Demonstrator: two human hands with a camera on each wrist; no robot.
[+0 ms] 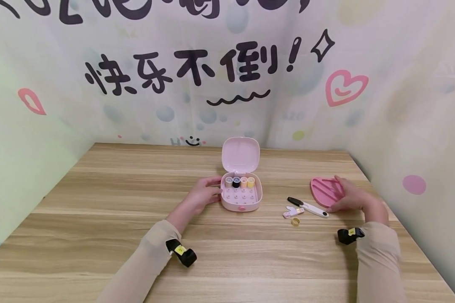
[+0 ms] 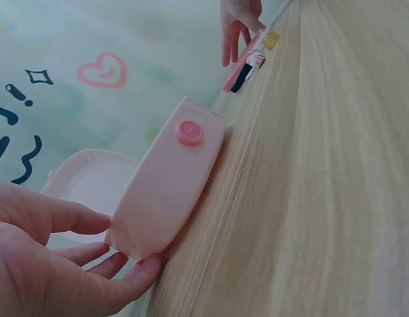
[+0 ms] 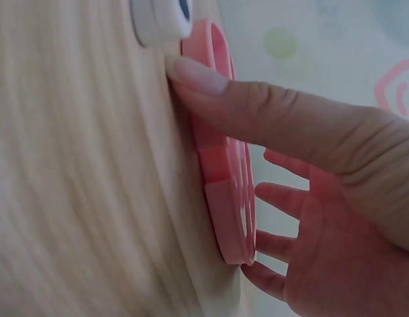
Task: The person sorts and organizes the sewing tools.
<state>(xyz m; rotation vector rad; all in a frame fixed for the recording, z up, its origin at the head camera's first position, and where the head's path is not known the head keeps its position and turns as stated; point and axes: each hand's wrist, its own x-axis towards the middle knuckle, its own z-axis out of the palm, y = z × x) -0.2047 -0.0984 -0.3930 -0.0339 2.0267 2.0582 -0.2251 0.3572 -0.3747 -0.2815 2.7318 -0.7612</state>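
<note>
My left hand (image 1: 202, 194) holds the left side of an open pink sewing box (image 1: 242, 207), fingertips and thumb against its wall in the left wrist view. The box lid (image 1: 240, 154) stands raised at the back. A row of thread spools, among them a black one (image 1: 236, 182) and a yellow one (image 1: 251, 182), stands at the rear of the box, behind rows of short pegs. On the right, my right hand (image 1: 350, 197) grips a flat pink slotted tray (image 1: 322, 193) by its right end. Its thumb is at the near edge, its fingers on the far side.
Left of the tray lies a slim black-and-white tool (image 1: 308, 207). Close by are a small white-and-pink piece (image 1: 293, 212) and a gold ring-shaped thimble (image 1: 295, 221). A printed cloth (image 1: 197, 118) hangs behind the wooden table (image 1: 117, 210).
</note>
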